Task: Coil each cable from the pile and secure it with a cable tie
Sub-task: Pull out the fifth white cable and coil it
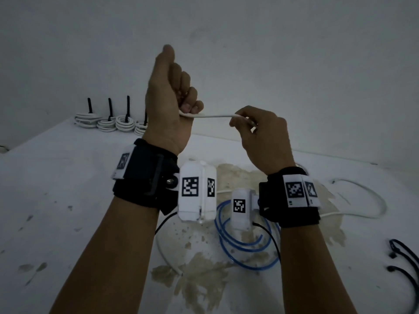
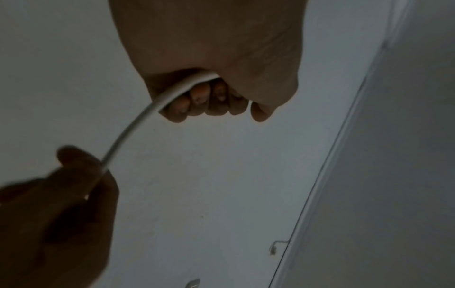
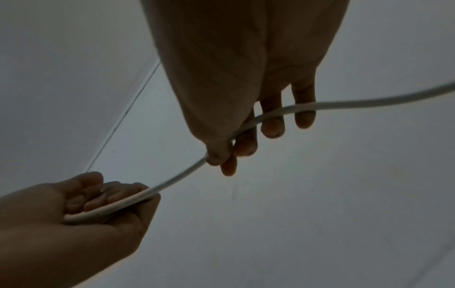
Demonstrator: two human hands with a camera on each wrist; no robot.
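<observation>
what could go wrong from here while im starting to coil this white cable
1. The thin white cable trails from the right hand down to the table near the loose blue cable; pulling in slack may snag or drag it.
2. The left hand grips only a short end, which might slip out under tension.
3. The black cable ties lie far right, so the coil may spring open while reaching.

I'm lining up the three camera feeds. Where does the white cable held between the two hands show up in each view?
Head: white cable runs level at centre, from left hand to right hand.
Left wrist: it curves from the fist at top centre down to lower left.
Right wrist: it sweeps from lower left up to the right edge.
Shared landmark: the stretch of cable between the two hands.
</observation>
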